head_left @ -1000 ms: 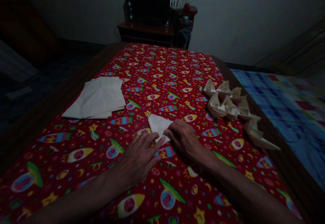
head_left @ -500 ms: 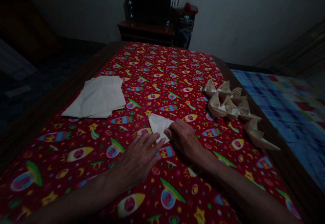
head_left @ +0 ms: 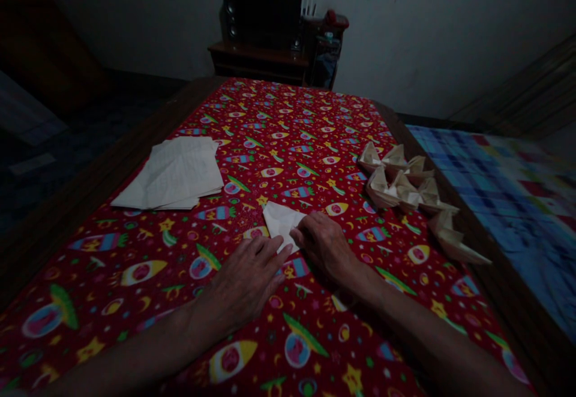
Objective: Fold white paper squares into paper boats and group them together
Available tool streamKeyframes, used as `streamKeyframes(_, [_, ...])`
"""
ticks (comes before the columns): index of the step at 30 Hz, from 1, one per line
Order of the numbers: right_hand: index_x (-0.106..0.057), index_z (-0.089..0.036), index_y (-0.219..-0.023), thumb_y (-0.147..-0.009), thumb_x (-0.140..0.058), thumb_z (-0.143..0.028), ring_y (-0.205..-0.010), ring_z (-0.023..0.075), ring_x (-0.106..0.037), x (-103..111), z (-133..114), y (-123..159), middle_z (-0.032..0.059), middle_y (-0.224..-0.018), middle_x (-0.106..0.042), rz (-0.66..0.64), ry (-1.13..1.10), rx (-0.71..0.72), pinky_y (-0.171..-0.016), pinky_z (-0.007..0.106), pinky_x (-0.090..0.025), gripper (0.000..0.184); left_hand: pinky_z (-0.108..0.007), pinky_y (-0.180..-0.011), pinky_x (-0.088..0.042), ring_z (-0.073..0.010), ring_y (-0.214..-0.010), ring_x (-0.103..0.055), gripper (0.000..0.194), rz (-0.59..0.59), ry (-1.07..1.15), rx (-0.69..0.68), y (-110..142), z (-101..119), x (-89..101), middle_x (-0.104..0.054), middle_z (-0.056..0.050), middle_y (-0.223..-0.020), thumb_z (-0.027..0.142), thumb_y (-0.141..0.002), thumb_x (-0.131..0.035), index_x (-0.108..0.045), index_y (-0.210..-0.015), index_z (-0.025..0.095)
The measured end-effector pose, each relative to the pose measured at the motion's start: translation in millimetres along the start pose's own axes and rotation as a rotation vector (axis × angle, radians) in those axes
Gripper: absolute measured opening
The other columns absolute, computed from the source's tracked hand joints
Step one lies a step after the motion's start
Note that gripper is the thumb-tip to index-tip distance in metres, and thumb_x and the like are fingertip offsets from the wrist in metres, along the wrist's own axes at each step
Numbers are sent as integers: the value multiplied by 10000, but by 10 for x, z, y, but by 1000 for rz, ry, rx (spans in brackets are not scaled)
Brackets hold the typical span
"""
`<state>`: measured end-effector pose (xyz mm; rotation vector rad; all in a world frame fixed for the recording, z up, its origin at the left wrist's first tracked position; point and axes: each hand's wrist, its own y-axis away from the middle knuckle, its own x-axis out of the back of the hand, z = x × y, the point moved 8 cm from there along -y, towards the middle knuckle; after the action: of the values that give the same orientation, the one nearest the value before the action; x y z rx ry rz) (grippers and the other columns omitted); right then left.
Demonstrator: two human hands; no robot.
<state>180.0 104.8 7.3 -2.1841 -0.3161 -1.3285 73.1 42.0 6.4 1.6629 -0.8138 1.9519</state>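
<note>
A small folded sheet of white paper point(head_left: 281, 218) lies flat on the red patterned tablecloth point(head_left: 270, 325), between my two hands. My right hand point(head_left: 324, 241) has its fingers curled and closed on the paper's right edge; the fingertips are partly hidden. Palm down, my left hand point(head_left: 245, 277) rests on the cloth with its fingers stretched out. Its fingertips touch the near left edge of the paper.
To the left is a stack of paper sheets point(head_left: 173, 175). Several folded paper boats point(head_left: 405, 190) stand in rows on the right, by the wooden table edge point(head_left: 508, 277). Beyond the far end, a dark monitor point(head_left: 267, 7) stands on a brown desk point(head_left: 256, 54).
Both hands and the folded paper stay almost in the same place. The view has shifted very slightly.
</note>
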Motion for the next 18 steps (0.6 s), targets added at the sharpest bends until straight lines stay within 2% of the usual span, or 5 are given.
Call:
streamKeyframes(5, [-569,-172,-826,-891,-473,-201,-811,217,-449,97,-115,13,99,-878,-565,68,182,84,-691,336,-382,119,-497,-1001,-352,-289,-1128,-434,398,-23,-16,-2,-16,39,21,-500,-122,-1256,273,-924,-401,-453,-1295,140])
streamKeyframes(10, [-578,-158,-956,-892,-439,-143,-850,200,-489,31,-347,190,103,-932,-586,-115,57,277,-718,311,-434,154,-459,-959,-399,-260,-1075,-487,329,48,167,-3,-71,-84,100,-524,-114,-1209,230,-904,-435,-544,-1206,162])
streamKeyframes(13, [-576,-160,-998,-881,-437,-123,-897,187,-521,71,-312,236,103,-1002,-586,-93,-34,218,-761,298,-448,185,-282,-814,-481,-153,-910,-572,281,56,483,-1,-198,-300,108,-593,-64,-1052,208,-933,-385,-653,-1016,193])
streamKeyframes(15, [-581,-173,-990,-871,-448,-117,-896,177,-536,79,-276,234,90,-1020,-587,-93,-83,185,-768,288,-448,187,-242,-789,-478,-135,-875,-589,241,68,579,-6,-297,-438,98,-619,-41,-948,212,-919,-430,-668,-941,183])
streamKeyframes(18, [-582,-182,-985,-863,-470,-134,-896,177,-544,66,-231,213,86,-1034,-582,-106,-129,157,-762,290,-447,173,-256,-833,-459,-154,-974,-565,223,115,538,-3,-402,-582,84,-566,-57,-1107,182,-865,-510,-613,-1062,180])
